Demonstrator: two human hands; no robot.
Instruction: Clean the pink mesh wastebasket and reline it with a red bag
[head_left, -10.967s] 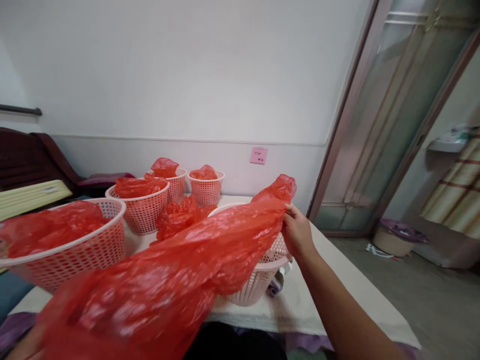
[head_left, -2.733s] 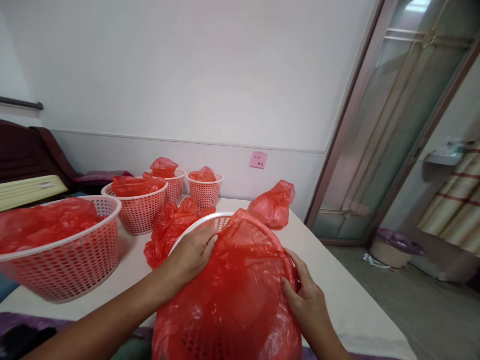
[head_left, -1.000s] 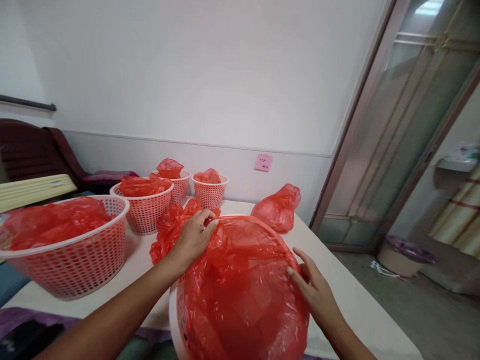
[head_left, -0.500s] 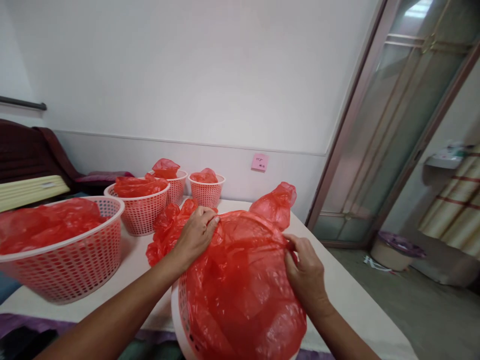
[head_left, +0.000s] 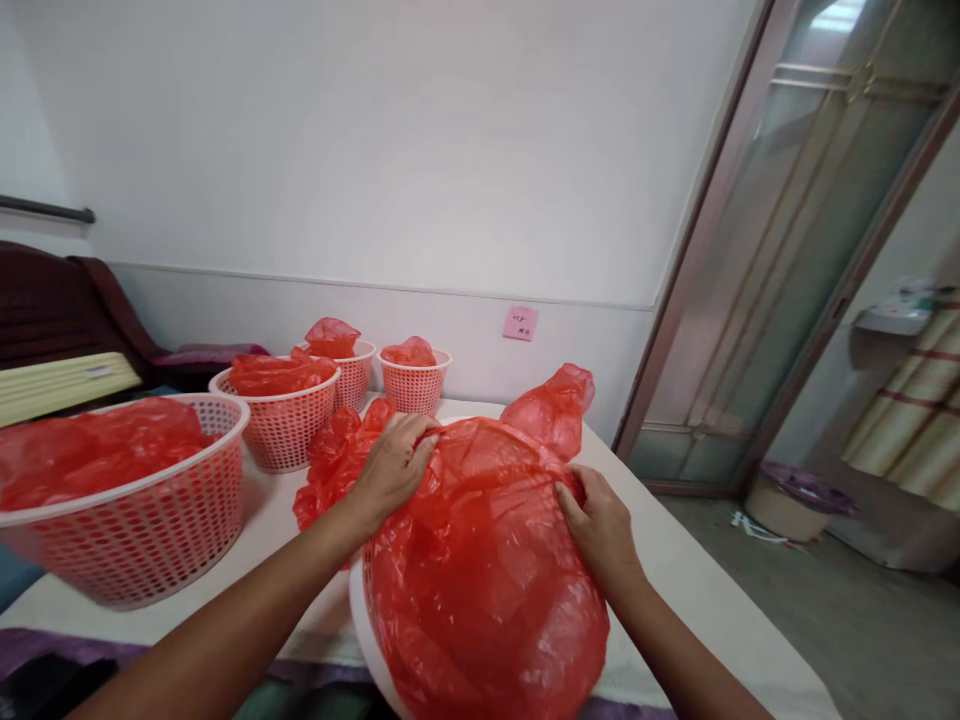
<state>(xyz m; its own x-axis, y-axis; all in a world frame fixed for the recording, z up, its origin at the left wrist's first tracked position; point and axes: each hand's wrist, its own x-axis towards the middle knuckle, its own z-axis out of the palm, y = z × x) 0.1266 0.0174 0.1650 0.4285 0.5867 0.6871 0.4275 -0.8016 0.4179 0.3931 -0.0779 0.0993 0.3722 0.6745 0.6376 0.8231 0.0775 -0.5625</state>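
Observation:
A red plastic bag [head_left: 495,570] is spread over the basket [head_left: 369,620] in front of me, whose pale rim shows only at the left. My left hand [head_left: 397,455] pinches the bag's far edge at the upper left. At the upper right, my right hand [head_left: 598,515] is closed on the same edge, its thumb on top. Crumpled red plastic [head_left: 330,470] lies beyond my left hand, and another puffed red bag portion [head_left: 551,408] stands past the far edge. Most of the basket is hidden under the bag.
To the left on the white table [head_left: 300,620] stands a large pink basket [head_left: 150,540] with red plastic inside. Smaller baskets [head_left: 289,425] with red plastic are farther back. A pink note [head_left: 520,323] is on the wall, and a lined bin [head_left: 791,505] stands on the floor.
My right hand has shifted slightly left with the bag's edge, and its fingers now lie more over the rim. My left hand stays in nearly the same place.

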